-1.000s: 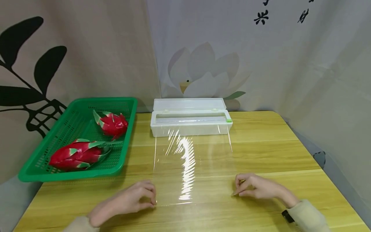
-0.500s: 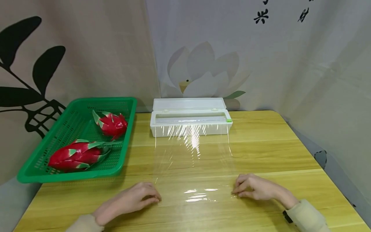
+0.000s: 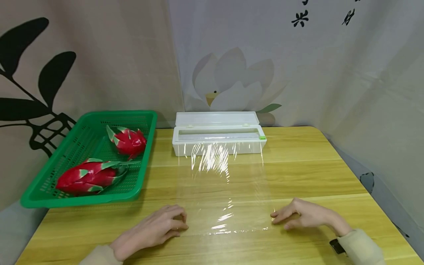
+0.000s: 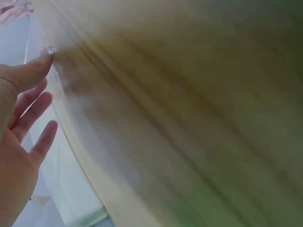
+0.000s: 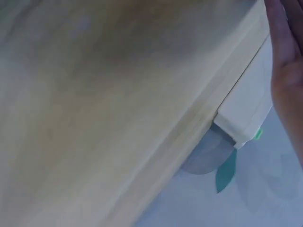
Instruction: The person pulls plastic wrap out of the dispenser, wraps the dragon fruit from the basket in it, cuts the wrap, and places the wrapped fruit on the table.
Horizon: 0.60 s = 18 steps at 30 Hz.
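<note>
A sheet of clear plastic wrap [image 3: 228, 198] lies over the wooden table, drawn out from a white wrap dispenser box [image 3: 218, 148] whose lid stands raised at the back. At the sheet's near left corner, my left hand [image 3: 159, 226] rests with loosely bent, separated fingers on or beside the film. The left wrist view shows its fingers [image 4: 34, 116] apart, gripping nothing visible. My right hand [image 3: 308, 213] touches the near right corner with its forefinger, the thumb apart from it. Only part of that hand [image 5: 286, 71] appears in the right wrist view, its fingertips cut off.
Left of the film stands a green plastic basket [image 3: 140, 180] with two red dragon fruits, one nearer [image 3: 89, 176] and one farther [image 3: 130, 142]. The wooden table [image 3: 308, 165] ends at a printed curtain [image 3: 132, 66] behind.
The right hand has spread its pinching fingers and shifted slightly right. My left hand has moved a little right, its fingers loosening. The film now lies flatter; box and basket stay put.
</note>
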Each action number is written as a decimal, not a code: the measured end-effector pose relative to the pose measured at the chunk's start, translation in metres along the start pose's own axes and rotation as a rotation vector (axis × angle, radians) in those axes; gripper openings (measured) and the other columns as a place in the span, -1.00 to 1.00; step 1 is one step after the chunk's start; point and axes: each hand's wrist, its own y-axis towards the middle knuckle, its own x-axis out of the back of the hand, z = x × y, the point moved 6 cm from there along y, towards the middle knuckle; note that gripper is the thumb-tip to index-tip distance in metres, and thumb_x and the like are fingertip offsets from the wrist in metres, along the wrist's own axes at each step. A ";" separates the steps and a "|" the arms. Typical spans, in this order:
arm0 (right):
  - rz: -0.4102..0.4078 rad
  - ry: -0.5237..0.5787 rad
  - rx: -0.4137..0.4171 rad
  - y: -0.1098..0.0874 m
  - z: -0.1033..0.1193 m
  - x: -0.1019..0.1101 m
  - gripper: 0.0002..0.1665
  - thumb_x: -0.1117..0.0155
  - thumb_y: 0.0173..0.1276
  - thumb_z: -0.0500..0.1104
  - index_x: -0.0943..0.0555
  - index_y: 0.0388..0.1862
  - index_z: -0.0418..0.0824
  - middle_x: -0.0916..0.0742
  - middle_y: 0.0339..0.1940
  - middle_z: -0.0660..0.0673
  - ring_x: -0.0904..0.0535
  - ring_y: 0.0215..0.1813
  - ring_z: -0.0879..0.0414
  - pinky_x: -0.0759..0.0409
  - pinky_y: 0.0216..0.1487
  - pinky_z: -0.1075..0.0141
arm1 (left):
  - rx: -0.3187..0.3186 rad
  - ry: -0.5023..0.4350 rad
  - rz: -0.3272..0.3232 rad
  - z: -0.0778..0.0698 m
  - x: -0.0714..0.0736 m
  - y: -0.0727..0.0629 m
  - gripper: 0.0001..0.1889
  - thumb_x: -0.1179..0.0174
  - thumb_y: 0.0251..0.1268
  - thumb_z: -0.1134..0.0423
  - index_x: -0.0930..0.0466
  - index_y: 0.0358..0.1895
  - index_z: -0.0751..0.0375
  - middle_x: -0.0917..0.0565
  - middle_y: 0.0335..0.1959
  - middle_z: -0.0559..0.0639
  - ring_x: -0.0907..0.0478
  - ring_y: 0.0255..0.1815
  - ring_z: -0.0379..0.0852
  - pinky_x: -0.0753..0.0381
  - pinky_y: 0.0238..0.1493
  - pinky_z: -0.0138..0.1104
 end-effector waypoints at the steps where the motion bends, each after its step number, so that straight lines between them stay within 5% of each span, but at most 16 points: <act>1: 0.016 0.069 -0.014 -0.002 -0.002 0.000 -0.64 -0.20 0.36 -0.16 -0.62 0.11 -0.18 -0.63 0.15 -0.32 -0.55 0.25 0.10 -0.59 0.13 0.39 | -0.011 0.023 -0.007 -0.001 0.000 0.000 -0.79 -0.40 0.01 0.17 -0.74 -0.22 -0.07 -0.57 -0.16 -0.20 -0.50 -0.07 -0.24 -0.60 0.00 -0.29; 6: 0.060 0.321 -0.034 -0.011 -0.011 -0.001 -0.61 -0.15 0.37 -0.28 -0.55 0.16 -0.33 -0.54 0.20 -0.43 -0.44 0.32 0.25 -0.57 0.15 0.41 | -0.020 0.060 -0.021 -0.001 0.000 -0.001 -0.80 -0.40 0.00 0.14 -0.74 -0.23 -0.11 -0.61 -0.06 -0.17 -0.52 0.07 -0.14 -0.57 0.11 -0.15; 10: -0.004 0.280 -0.047 -0.012 -0.012 0.007 -0.66 -0.14 0.37 -0.28 -0.59 0.08 -0.37 -0.69 0.03 -0.33 -0.63 0.10 0.23 -0.66 -0.01 0.40 | -0.020 0.089 -0.013 -0.001 0.000 -0.002 -0.78 -0.38 0.03 0.11 -0.71 -0.19 -0.12 -0.62 -0.03 -0.17 -0.52 0.09 -0.11 -0.58 0.10 -0.15; 14: -0.198 -0.099 -0.024 0.001 -0.001 0.017 -0.76 -0.21 0.34 -0.25 -0.67 -0.05 -0.26 -0.77 -0.15 -0.13 -0.70 -0.13 0.15 -0.69 -0.13 0.33 | -0.022 0.108 0.001 -0.002 -0.001 -0.002 -0.77 -0.37 0.05 0.10 -0.69 -0.16 -0.12 -0.63 -0.01 -0.16 -0.52 0.11 -0.10 -0.58 0.13 -0.14; 18: -0.358 -0.583 -0.014 0.018 0.010 0.011 -0.61 -0.34 0.22 -0.16 -0.64 0.04 -0.23 -0.73 0.00 -0.12 -0.65 0.02 -0.01 -0.66 0.00 0.13 | -0.023 0.111 0.008 -0.003 -0.001 -0.002 -0.77 -0.36 0.05 0.11 -0.70 -0.16 -0.10 -0.63 0.01 -0.15 -0.51 0.13 -0.09 -0.58 0.13 -0.14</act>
